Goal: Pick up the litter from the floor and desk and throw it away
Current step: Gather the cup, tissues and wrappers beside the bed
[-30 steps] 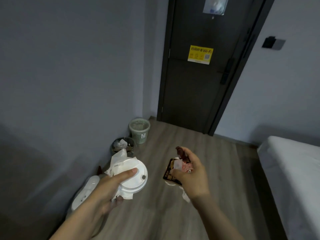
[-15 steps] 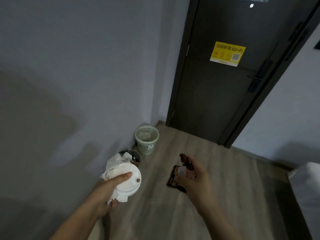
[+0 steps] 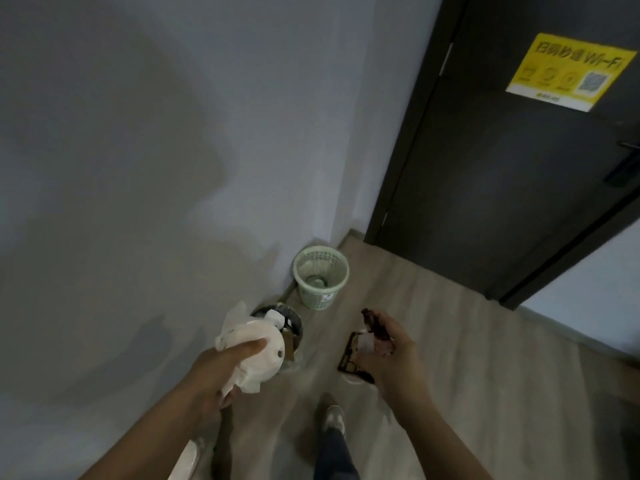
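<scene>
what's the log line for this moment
left hand: grips white lidded cup with tissue | right hand: holds dark wrappers | dark round bin: just ahead

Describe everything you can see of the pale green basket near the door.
The pale green basket looks like plastic: a round open rim, lattice walls tapering to a narrower base, a small white label low on its side. It stands upright on the wood floor close to the grey wall, just beyond the dark bin. Something pale lies inside; what it is cannot be told.

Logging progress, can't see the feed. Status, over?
Left hand gripping white lid with tissue. Right hand gripping dark wrappers. Dark bin right beyond left hand, litter already inside.
</scene>
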Available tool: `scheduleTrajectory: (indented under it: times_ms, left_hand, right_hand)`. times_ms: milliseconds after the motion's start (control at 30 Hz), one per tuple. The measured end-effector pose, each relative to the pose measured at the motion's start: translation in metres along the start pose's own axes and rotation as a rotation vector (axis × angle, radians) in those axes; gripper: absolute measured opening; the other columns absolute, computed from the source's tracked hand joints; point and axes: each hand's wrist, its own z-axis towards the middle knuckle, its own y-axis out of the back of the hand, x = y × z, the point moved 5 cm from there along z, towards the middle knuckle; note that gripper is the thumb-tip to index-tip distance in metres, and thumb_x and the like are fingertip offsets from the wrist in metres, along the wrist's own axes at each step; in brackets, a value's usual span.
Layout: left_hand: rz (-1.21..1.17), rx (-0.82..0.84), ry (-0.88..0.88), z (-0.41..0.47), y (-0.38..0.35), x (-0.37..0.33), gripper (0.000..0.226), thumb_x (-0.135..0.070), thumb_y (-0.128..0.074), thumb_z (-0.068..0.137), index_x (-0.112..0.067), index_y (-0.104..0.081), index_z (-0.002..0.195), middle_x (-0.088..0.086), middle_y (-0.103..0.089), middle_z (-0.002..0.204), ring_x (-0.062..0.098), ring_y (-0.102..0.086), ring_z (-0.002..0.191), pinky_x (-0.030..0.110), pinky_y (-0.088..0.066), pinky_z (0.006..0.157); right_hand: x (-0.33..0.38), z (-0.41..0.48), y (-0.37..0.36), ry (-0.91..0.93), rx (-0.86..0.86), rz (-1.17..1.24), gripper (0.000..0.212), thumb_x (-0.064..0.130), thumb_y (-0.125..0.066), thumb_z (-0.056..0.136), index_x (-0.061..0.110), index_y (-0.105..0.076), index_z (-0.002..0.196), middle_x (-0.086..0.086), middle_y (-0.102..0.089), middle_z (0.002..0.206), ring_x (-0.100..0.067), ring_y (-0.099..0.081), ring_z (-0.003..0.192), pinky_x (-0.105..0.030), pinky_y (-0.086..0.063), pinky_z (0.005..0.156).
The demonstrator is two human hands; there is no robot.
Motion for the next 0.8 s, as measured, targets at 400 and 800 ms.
scheduleTrajectory:
  times_ms: [400, 800]
  left_hand:
    - [0.123, -0.244, 0.160, 0.196, -0.050, -0.028, 0.043, -0.033, -0.083, 0.068, 0.004, -0.063, 0.074, 0.014, -0.057, 0.045, 0.021, -0.047, 0.032, 0.020, -0.036, 0.039]
    - [0.362, -0.357, 0.293, 0.424, -0.028, 0.082, 0.066, -0.040, -0.078, 0.075, -0.006, -0.053, 0.126, 0.015, -0.062, 0.106, 0.025, -0.060, 0.074, 0.024, -0.041, 0.045]
  right_hand:
    - [-0.049, 0.240, -0.034, -0.150, 0.202, -0.154, 0.044, -0.001, -0.060, 0.087, 0.021, -0.060, 0.124, 0.004, -0.064, 0.115, -0.019, -0.063, 0.107, -0.043, -0.057, 0.087]
    - [-0.208, 0.374, -0.104, -0.219, 0.284, -0.311, 0.052, -0.004, -0.058, 0.079, 0.046, -0.058, 0.093, 0.012, -0.063, 0.096, -0.008, -0.061, 0.089, -0.031, -0.053, 0.076]
